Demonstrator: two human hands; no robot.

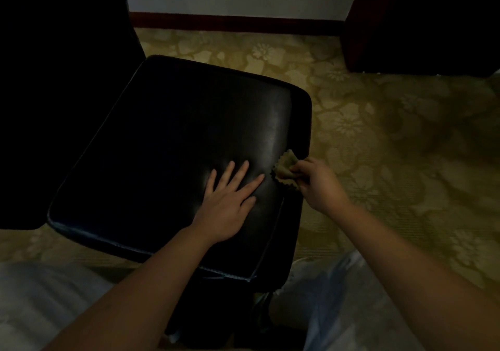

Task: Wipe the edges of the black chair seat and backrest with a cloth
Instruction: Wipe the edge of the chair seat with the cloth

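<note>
The black chair seat (167,145) fills the middle of the view, with the backrest (62,80) rising as a dark mass on the far left. The left hand (230,207) lies flat on the near right part of the seat, its fingers (238,171) straight and spread, pressing down and gripping nothing. Just to its right, the right hand (316,185) pinches a small olive-green cloth (285,168) between curled fingers (299,168) and thumb. The cloth sits bunched against the seat's right edge, about where the top surface rolls over to the side.

My reading is that the right edge is being wiped, and the other 3 seat edges and the backrest show no sign either way.

Several things could go wrong from here:

1. The cloth is small and crumpled, so only a corner may touch the seam. A pass along the edge could then skip the groove beside the piping.
2. The pinch is at 1 end of the cloth, and dragging over tacky upholstery could pull it loose onto the patterned carpet (405,148).
3. The room is dim and the chair nearly black, so missed patches would be hard to spot.
4. If the left hand lifts, a sideways push could shift or turn the chair.
</note>
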